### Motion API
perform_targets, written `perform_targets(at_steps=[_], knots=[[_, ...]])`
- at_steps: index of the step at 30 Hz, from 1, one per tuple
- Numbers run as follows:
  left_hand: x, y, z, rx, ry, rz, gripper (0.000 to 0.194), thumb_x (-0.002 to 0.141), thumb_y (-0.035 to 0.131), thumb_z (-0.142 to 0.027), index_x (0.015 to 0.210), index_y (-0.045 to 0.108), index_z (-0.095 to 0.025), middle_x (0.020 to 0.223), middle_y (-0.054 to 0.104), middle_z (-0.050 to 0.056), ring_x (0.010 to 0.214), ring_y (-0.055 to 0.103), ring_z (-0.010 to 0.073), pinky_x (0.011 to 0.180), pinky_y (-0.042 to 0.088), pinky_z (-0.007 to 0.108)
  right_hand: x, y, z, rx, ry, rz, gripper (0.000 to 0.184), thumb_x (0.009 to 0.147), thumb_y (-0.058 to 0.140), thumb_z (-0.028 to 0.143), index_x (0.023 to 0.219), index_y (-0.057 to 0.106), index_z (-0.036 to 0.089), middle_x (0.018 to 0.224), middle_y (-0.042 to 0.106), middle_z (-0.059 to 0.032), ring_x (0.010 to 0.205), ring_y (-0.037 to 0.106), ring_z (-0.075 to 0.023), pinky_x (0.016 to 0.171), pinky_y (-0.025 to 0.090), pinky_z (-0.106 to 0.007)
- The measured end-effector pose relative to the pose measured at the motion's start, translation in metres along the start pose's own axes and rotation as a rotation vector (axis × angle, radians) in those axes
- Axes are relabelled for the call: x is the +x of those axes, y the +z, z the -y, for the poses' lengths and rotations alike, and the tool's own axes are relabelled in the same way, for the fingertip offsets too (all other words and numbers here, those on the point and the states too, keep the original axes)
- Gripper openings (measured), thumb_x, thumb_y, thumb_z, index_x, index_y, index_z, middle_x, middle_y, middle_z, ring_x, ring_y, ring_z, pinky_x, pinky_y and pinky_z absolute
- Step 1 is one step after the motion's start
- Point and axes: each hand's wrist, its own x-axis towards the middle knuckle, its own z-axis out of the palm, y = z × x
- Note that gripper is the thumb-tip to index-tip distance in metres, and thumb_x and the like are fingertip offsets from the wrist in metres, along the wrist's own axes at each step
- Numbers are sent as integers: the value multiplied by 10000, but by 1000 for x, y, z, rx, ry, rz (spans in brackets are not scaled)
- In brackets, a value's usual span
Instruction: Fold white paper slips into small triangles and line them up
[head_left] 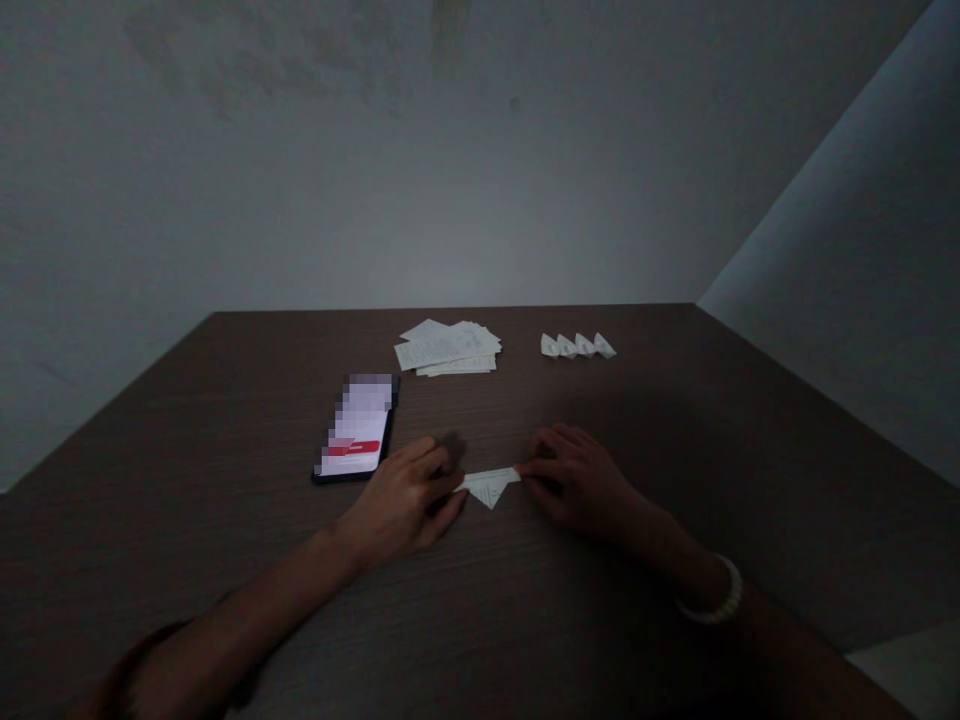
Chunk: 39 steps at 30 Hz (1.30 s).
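A small piece of folded printed paper (490,486) lies between my hands, with a straight strip along its far side and a triangular point towards me. My left hand (414,494) pinches its left end between thumb and fingers. At the right end, the fingertips of my right hand (574,477) are closed on the paper, the other fingers curled. Just beyond my left hand rests a phone (358,428) with its screen lit and partly blurred out.
A loose stack of printed paper pieces (450,348) lies near the back of the brown table (262,350). To its right stands a row of several small folded paper shapes (577,346). A grey wall (450,180) rises behind the table.
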Motion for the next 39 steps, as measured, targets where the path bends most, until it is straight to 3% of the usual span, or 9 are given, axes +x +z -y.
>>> perform_targets(at_steps=[4, 8, 10, 15, 20, 24, 28, 32, 39], knots=[[-1, 2, 2, -87, -38, -16, 201, 905, 519, -248, 945, 693, -156, 856, 573, 76, 838, 502, 219, 722, 458, 350, 1, 3, -3, 55, 3, -22, 158, 844, 583, 215, 965, 684, 205, 925, 588, -67, 877, 512, -205, 781, 409, -351], [1, 2, 2, -137, -53, 5, 191, 908, 509, -235, 972, 671, -158, 898, 573, 78, 864, 506, 218, 749, 459, 356, 4, 7, -4, 131, -36, -23, 288, 816, 651, 300, 1083, 629, 193, 1026, 601, -79, 964, 521, -222, 866, 416, -379], [2, 1, 2, -147, -53, 15, 198, 921, 484, -228, 963, 665, -157, 896, 569, 77, 865, 507, 213, 761, 458, 357, 6, 9, -5, 142, -49, -11, 240, 840, 637, 316, 1050, 641, 200, 1007, 604, -70, 944, 527, -209, 860, 416, -369], [4, -1, 1, -155, -45, 27, 241, 953, 433, -214, 867, 650, -151, 846, 568, 67, 821, 515, 198, 725, 453, 335, 9, 12, -3, 131, -40, -11, 123, 901, 561, 262, 919, 653, 183, 910, 607, -56, 872, 526, -185, 796, 422, -327], [2, 3, 1, -165, -85, -50, 180, 949, 429, -214, 992, 592, -152, 897, 593, 72, 828, 548, 198, 743, 477, 348, 11, 13, 0, 104, -34, -39, 135, 921, 521, 224, 853, 627, 176, 888, 612, -54, 856, 529, -177, 813, 421, -327], [1, 4, 2, -151, -68, -30, 182, 947, 409, -193, 909, 583, -157, 854, 575, 60, 792, 546, 187, 714, 474, 328, 11, 14, 1, 116, -15, -52, 82, 900, 544, 210, 887, 621, 183, 905, 619, -54, 876, 535, -187, 839, 425, -340], [2, 3, 4, -134, -5, 11, 230, 932, 425, -157, 1003, 644, -161, 871, 577, 70, 830, 545, 197, 735, 464, 327, 10, 15, 1, 157, -5, -99, 123, 851, 606, 207, 973, 600, 185, 976, 608, -71, 924, 531, -209, 833, 438, -346], [3, 4, 4, -135, -31, 22, 251, 941, 425, -172, 1030, 659, -155, 863, 565, 71, 817, 530, 197, 725, 460, 332, 9, 17, -1, 145, -55, -139, 65, 857, 595, 178, 916, 618, 194, 963, 586, -64, 896, 517, -196, 795, 436, -327], [2, 1, 1, -187, -61, -2, 210, 903, 492, -173, 994, 680, -162, 1019, 528, 94, 914, 518, 212, 790, 472, 357, 8, 19, -2, 91, -159, -69, 206, 881, 539, 113, 990, 673, 223, 937, 631, -42, 840, 531, -176, 752, 423, -314]])
